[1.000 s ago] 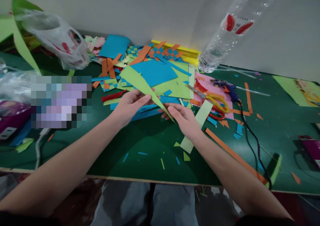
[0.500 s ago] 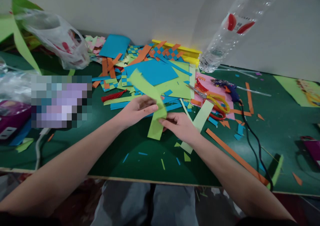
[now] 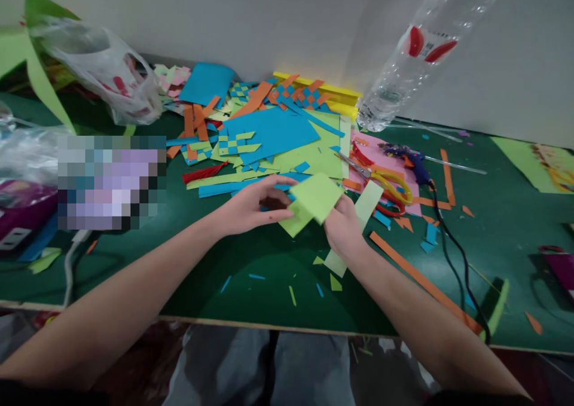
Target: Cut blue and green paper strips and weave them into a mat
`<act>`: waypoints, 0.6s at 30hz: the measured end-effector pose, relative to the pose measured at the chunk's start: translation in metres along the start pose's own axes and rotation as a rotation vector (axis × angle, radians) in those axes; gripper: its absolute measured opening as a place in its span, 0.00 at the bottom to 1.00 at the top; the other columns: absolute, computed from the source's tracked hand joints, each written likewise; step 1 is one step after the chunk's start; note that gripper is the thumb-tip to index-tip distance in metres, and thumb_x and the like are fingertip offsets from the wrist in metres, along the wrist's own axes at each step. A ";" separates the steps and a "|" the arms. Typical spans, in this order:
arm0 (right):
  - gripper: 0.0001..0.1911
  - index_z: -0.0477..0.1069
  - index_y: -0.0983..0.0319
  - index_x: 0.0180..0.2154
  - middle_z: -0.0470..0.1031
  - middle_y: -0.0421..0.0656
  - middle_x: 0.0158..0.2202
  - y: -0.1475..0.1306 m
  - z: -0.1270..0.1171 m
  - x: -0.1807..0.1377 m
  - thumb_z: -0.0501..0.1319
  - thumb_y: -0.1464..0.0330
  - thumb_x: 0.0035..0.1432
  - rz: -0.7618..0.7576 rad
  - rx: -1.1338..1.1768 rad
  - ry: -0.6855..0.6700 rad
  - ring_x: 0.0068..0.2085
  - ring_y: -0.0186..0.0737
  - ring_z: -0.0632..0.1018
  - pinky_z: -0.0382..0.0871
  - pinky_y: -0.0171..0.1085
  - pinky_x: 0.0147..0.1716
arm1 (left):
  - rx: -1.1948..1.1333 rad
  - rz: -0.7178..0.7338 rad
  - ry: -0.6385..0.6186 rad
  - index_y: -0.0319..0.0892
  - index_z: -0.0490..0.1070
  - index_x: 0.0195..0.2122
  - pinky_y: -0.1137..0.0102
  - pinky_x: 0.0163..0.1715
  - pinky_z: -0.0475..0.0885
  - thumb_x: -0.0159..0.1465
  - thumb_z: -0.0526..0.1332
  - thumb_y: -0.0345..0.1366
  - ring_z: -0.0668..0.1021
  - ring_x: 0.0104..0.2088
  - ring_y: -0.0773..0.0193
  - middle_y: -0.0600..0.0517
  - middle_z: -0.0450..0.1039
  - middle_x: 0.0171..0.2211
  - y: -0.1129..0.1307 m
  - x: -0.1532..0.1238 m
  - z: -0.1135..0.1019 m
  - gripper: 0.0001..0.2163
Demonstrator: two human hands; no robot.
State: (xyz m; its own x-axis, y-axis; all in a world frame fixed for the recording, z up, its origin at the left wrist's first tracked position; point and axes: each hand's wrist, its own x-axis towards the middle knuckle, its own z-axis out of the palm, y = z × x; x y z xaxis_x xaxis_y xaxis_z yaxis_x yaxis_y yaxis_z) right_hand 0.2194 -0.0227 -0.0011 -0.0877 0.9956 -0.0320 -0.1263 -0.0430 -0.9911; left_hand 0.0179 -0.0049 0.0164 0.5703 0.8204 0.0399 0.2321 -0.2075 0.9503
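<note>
A light green paper strip (image 3: 316, 193) is between my hands above the table, bent over on itself, its edges slightly blurred. My right hand (image 3: 344, 226) is closed on the strip's right end, fingers curled in. At the left edge, my left hand (image 3: 262, 205) has its thumb and fingertips on the paper, the fingers loosely bent. Just beyond lie blue paper strips (image 3: 215, 189) and a red tassel (image 3: 205, 171). A pale green strip (image 3: 368, 203) lies partly behind my right hand. To its right rest scissors (image 3: 392, 182) with yellow and red handles.
A pile with blue paper (image 3: 273, 130) covers the back of the green table (image 3: 197, 286). A clear bottle (image 3: 403, 71) leans at back right, near a blue glue gun (image 3: 415, 165) with a black cord. An orange strip (image 3: 421, 277) and a plastic bag (image 3: 121, 83) lie to either side.
The green strip, earlier hanging long between my hands, is now folded over and farther right. My right hand has moved slightly right and turned; a woven blue-green piece behind is uncovered.
</note>
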 end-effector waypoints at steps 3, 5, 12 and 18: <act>0.17 0.71 0.60 0.27 0.70 0.38 0.22 0.003 -0.003 0.001 0.64 0.53 0.55 0.069 -0.026 0.026 0.23 0.33 0.70 0.64 0.35 0.22 | 0.079 -0.037 -0.006 0.43 0.66 0.55 0.72 0.32 0.72 0.63 0.63 0.45 0.78 0.33 0.64 0.51 0.77 0.33 0.000 0.001 0.000 0.21; 0.21 0.69 0.61 0.22 0.67 0.37 0.18 0.002 -0.004 0.002 0.63 0.52 0.56 0.076 -0.069 0.037 0.20 0.31 0.66 0.61 0.34 0.20 | 0.144 -0.038 0.014 0.42 0.69 0.51 0.73 0.31 0.72 0.64 0.62 0.43 0.78 0.31 0.66 0.51 0.77 0.33 0.000 0.001 -0.001 0.17; 0.31 0.60 0.61 0.10 0.54 0.35 0.09 -0.013 -0.007 0.002 0.58 0.55 0.61 0.066 -0.414 0.064 0.14 0.26 0.57 0.50 0.34 0.18 | 0.274 0.066 0.179 0.42 0.71 0.46 0.73 0.31 0.73 0.67 0.56 0.41 0.77 0.32 0.67 0.49 0.75 0.37 0.000 0.001 -0.003 0.12; 0.32 0.60 0.60 0.10 0.50 0.33 0.09 -0.010 -0.008 0.002 0.58 0.52 0.60 0.057 -0.378 0.130 0.14 0.26 0.55 0.48 0.34 0.17 | 0.496 0.184 0.194 0.43 0.67 0.48 0.66 0.42 0.74 0.57 0.67 0.50 0.77 0.43 0.59 0.47 0.74 0.47 0.000 -0.002 0.001 0.23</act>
State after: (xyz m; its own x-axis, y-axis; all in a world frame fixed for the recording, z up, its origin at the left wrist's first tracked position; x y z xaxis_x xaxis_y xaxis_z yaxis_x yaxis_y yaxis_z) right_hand 0.2281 -0.0195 0.0078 0.0446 0.9958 -0.0804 0.2496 -0.0890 -0.9642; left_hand 0.0175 -0.0074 0.0159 0.4918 0.8205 0.2914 0.5119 -0.5432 0.6655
